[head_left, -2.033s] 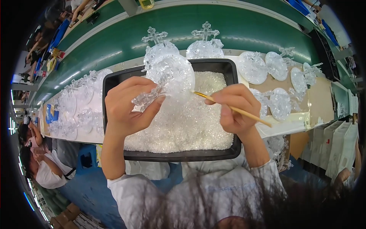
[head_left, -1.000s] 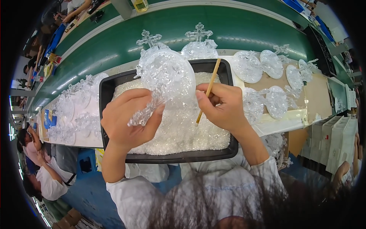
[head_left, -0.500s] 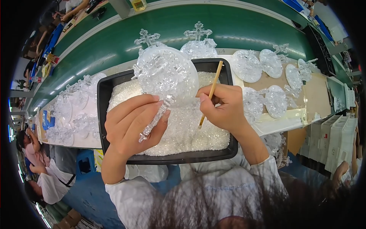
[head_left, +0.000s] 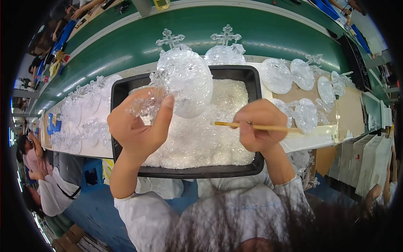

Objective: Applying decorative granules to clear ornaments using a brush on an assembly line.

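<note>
Clear, round, plastic-looking disc (head_left: 191,84) with an ornate stem: just beyond my left hand (head_left: 140,126), which pinches the stem. My right hand (head_left: 259,124) (slightly blurred) grips a slim, pale-wood brush (head_left: 273,127), tip apart from the disc. Below both grips: black, rectangular tray (head_left: 201,172) of glittering white granules (head_left: 201,147). Advised: light strokes, left pinch steady, fingers off the disc's face.

at the far edge of the green worktop (head_left: 277,33) stands a container of yellow liquid (head_left: 161,4). at its right end lies a long black object (head_left: 355,63). on its near side, white panels (head_left: 362,161) stand rightward; a blue stool (head_left: 99,168), a person in white (head_left: 58,193) and brown cartons (head_left: 69,237) are leftward.
</note>
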A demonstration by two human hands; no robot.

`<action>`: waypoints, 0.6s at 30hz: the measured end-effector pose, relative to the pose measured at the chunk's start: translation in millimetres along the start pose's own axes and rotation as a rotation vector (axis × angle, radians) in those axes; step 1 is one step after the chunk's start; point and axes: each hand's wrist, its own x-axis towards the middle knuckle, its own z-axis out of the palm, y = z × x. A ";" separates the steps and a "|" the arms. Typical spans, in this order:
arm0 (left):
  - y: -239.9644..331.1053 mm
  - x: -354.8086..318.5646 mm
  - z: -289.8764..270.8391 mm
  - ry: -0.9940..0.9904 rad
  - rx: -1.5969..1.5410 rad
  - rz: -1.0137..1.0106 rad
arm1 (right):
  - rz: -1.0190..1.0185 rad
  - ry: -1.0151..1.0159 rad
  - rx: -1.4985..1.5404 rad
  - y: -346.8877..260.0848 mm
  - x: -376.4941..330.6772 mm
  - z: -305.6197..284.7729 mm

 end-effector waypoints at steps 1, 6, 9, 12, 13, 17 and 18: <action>-0.6 -0.5 0.1 -0.008 -0.044 -0.045 | -0.002 -0.004 0.004 -0.9 -3.7 -1.1; -4.3 1.2 2.7 0.054 -0.043 -0.034 | -0.133 0.029 0.116 0.0 -3.8 4.1; -3.2 1.6 3.4 0.064 -0.033 -0.033 | -0.180 0.007 0.044 -1.6 1.5 5.1; -7.2 -1.5 3.0 0.077 -0.003 -0.030 | -0.169 -0.066 0.021 -2.6 1.8 6.1; -8.7 -1.6 3.5 0.088 -0.009 -0.012 | -0.154 -0.121 0.035 -3.5 1.7 5.3; -2.3 -1.7 -0.6 0.016 -0.024 -0.075 | -0.151 0.037 0.053 -6.4 0.0 6.3; -2.1 -1.5 0.2 0.018 -0.060 -0.115 | -0.125 -0.075 0.049 -8.1 2.4 5.1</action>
